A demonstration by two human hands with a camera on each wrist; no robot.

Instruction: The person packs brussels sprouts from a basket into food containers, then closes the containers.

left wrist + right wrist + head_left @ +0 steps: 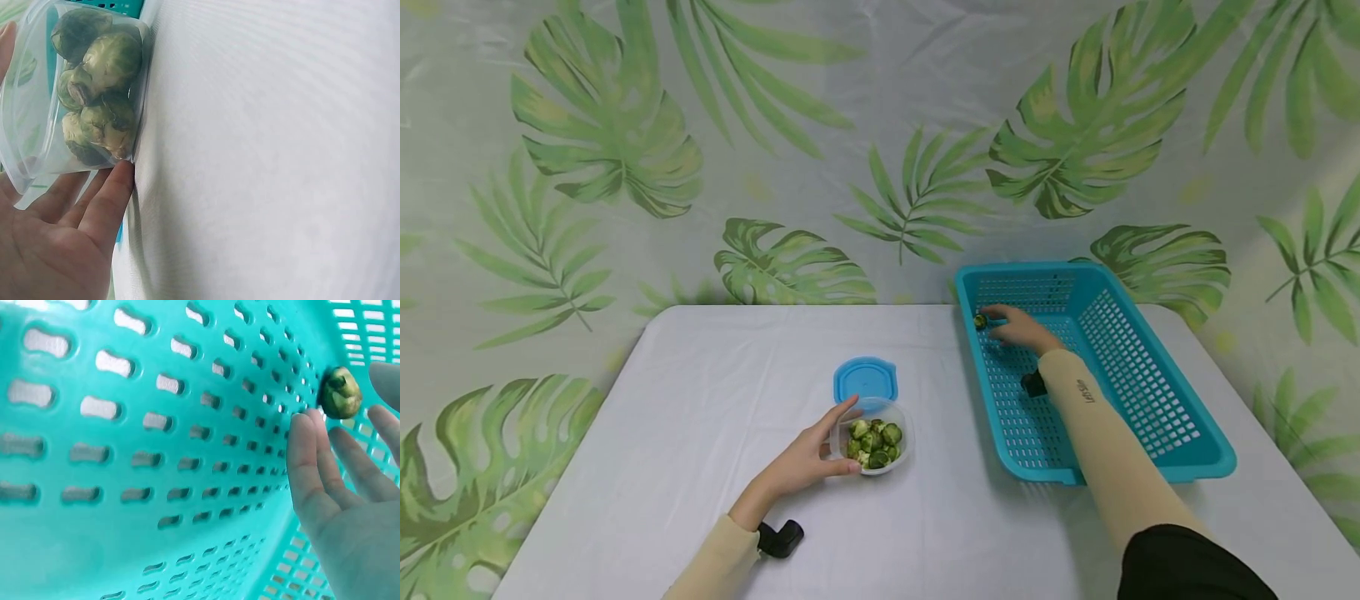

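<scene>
A clear plastic tub (910,432) holds several green Brussels sprouts (112,62) and stands on the white table. My left hand (808,454) grips the tub from its left side, thumb at the near rim and fingers round the far side. Inside the turquoise basket (1206,457), my right hand (1018,327) reaches toward the back left corner. One Brussels sprout (340,394) lies there against the basket wall, just beyond the fingertips in the right wrist view. The fingers of that hand are spread and loosely bent, with nothing between them.
A blue lid (865,379) lies flat on the table (700,400), right behind the tub. The basket takes up the table's right side, its raised walls perforated all round. Behind the table hangs a leaf-patterned cloth (917,108).
</scene>
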